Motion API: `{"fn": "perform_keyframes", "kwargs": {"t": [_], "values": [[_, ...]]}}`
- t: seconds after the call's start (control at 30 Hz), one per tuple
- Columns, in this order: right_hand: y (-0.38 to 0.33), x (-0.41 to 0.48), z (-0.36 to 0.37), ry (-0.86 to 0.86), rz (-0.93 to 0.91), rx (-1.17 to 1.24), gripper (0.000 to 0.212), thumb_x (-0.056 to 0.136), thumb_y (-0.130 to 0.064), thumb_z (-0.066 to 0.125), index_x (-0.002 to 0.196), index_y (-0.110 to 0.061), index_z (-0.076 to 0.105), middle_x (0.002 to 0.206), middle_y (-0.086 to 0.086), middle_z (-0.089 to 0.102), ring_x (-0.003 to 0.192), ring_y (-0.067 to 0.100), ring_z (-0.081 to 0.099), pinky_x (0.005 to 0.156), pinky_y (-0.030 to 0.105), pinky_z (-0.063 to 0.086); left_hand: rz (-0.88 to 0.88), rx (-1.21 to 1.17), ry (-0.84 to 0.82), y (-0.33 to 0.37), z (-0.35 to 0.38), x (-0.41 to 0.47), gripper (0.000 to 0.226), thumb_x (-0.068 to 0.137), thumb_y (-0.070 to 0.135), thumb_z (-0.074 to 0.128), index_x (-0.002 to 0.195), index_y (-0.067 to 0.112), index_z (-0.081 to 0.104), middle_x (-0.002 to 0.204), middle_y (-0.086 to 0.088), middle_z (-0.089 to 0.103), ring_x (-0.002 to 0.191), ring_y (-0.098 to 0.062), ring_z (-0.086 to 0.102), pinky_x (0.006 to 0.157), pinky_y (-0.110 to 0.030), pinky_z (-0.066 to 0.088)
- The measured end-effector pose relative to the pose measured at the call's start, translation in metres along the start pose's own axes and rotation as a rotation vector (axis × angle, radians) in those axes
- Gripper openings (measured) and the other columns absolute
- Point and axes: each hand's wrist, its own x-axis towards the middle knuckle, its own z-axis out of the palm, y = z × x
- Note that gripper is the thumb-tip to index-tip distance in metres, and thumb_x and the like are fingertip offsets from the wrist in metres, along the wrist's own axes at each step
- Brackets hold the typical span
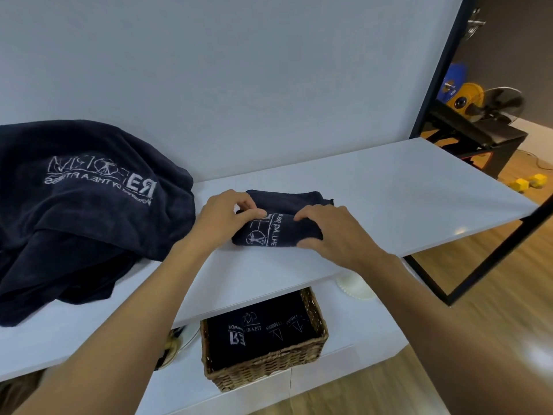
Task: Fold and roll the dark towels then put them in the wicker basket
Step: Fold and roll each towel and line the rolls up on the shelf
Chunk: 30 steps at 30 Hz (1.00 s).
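1. I see the left hand (pixel 227 217) and right hand (pixel 332 232) both gripping a half-rolled dark towel (pixel 278 232) on the white shelf (pixel 389 199).
2. The wicker basket (pixel 263 363) sits below the shelf (rolled towels inside).
3. The towel pile (pixel 83 211) lies at the shelf's left.

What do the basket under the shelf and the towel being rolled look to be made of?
Basket: woven wicker, natural brown, visible braided strands. Rolled towel: dark navy terry-like cloth, soft matte nap, with a pale logo, likely printed or stitched.
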Motion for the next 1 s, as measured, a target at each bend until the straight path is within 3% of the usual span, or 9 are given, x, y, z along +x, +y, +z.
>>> {"fn": "perform_keyframes", "kwargs": {"t": [0.13, 0.3, 0.4, 0.53, 0.6, 0.7, 0.8, 0.9, 1.0], "values": [[0.003, 0.01, -0.012, -0.096, 0.103, 0.281, 0.031, 0.083, -0.028, 0.075, 0.111, -0.028, 0.061, 0.104, -0.01, 0.064, 0.084, 0.0, 0.057, 0.073, 0.017, 0.043, -0.021, -0.143, -0.149, -0.011, -0.007, -0.024, 0.054, 0.071, 0.038, 0.084, 0.122, 0.037, 0.065, 0.113, 0.016, 0.06, 0.095, -0.007, 0.062, 0.083, -0.019, 0.048], [0.009, 0.022, -0.022, -0.232, 0.23, 0.492, 0.012, 0.09, -0.035, 0.066, 0.099, -0.027, 0.065, 0.098, -0.009, 0.069, 0.089, 0.01, 0.065, 0.076, 0.029, 0.052, -0.032, -0.222, -0.056, -0.014, 0.0, -0.016, 0.021, 0.085, 0.039, 0.071, 0.104, 0.033, 0.067, 0.098, 0.008, 0.07, 0.084, -0.013, 0.066, 0.074, -0.027, 0.054], [0.012, 0.025, -0.018, -0.143, 0.238, 0.364, 0.019, 0.09, -0.041, 0.064, 0.1, -0.025, 0.069, 0.097, -0.009, 0.068, 0.091, 0.012, 0.063, 0.079, 0.028, 0.049, -0.108, -0.199, -0.068, -0.009, 0.005, -0.002, 0.021, 0.089, 0.044, 0.065, 0.098, 0.026, 0.068, 0.095, 0.005, 0.071, 0.086, -0.013, 0.067, 0.077, -0.028, 0.051], [0.011, 0.016, -0.007, 0.171, -0.002, -0.005, 0.026, 0.092, -0.04, 0.063, 0.112, -0.024, 0.066, 0.111, -0.006, 0.062, 0.099, 0.014, 0.056, 0.09, 0.03, 0.042, -0.24, -0.214, -0.112, -0.008, 0.004, 0.018, 0.047, 0.088, 0.049, 0.065, 0.094, 0.003, 0.068, 0.087, -0.005, 0.068, 0.08, -0.021, 0.059, 0.076, -0.034, 0.044], [0.013, 0.01, 0.0, 0.136, -0.094, -0.13, 0.042, 0.087, -0.046, 0.067, 0.121, -0.022, 0.062, 0.121, -0.004, 0.06, 0.105, 0.017, 0.054, 0.094, 0.032, 0.035, -0.322, -0.275, -0.151, -0.005, 0.002, 0.024, 0.055, 0.087, 0.048, 0.067, 0.095, -0.006, 0.065, 0.081, -0.008, 0.063, 0.075, -0.022, 0.055, 0.072, -0.033, 0.041], [0.018, 0.012, 0.003, 0.069, -0.054, -0.138, 0.049, 0.088, -0.043, 0.067, 0.13, -0.02, 0.056, 0.129, -0.003, 0.057, 0.113, 0.02, 0.052, 0.097, 0.033, 0.032, -0.41, -0.3, -0.201, 0.001, 0.001, 0.031, 0.051, 0.085, 0.049, 0.068, 0.092, -0.002, 0.067, 0.078, -0.009, 0.062, 0.07, -0.024, 0.055, 0.065, -0.032, 0.043], [0.017, 0.025, -0.004, 0.025, 0.024, -0.011, 0.038, 0.093, -0.04, 0.061, 0.126, -0.022, 0.058, 0.121, -0.004, 0.061, 0.109, 0.018, 0.054, 0.099, 0.037, 0.039, -0.298, -0.012, 0.001, 0.005, 0.009, 0.034, 0.043, 0.089, 0.05, 0.061, 0.091, 0.008, 0.069, 0.088, -0.008, 0.065, 0.078, -0.022, 0.056, 0.069, -0.031, 0.042], [0.022, 0.041, -0.01, -0.038, 0.109, 0.073, 0.031, 0.095, -0.04, 0.056, 0.119, -0.022, 0.063, 0.113, -0.003, 0.066, 0.104, 0.02, 0.058, 0.096, 0.044, 0.043, 0.051, 0.223, 0.276, 0.007, 0.02, 0.024, 0.037, 0.091, 0.053, 0.054, 0.106, 0.025, 0.071, 0.109, 0.001, 0.063, 0.1, -0.024, 0.058, 0.08, -0.035, 0.045], [0.026, 0.057, -0.012, -0.084, 0.202, 0.046, 0.03, 0.098, -0.041, 0.049, 0.113, -0.022, 0.065, 0.109, -0.002, 0.066, 0.104, 0.022, 0.058, 0.093, 0.044, 0.043, 0.223, 0.405, 0.125, 0.006, 0.032, 0.014, 0.054, 0.087, 0.055, 0.062, 0.132, 0.027, 0.056, 0.132, 0.003, 0.053, 0.116, -0.028, 0.046, 0.096, -0.04, 0.039]]}}
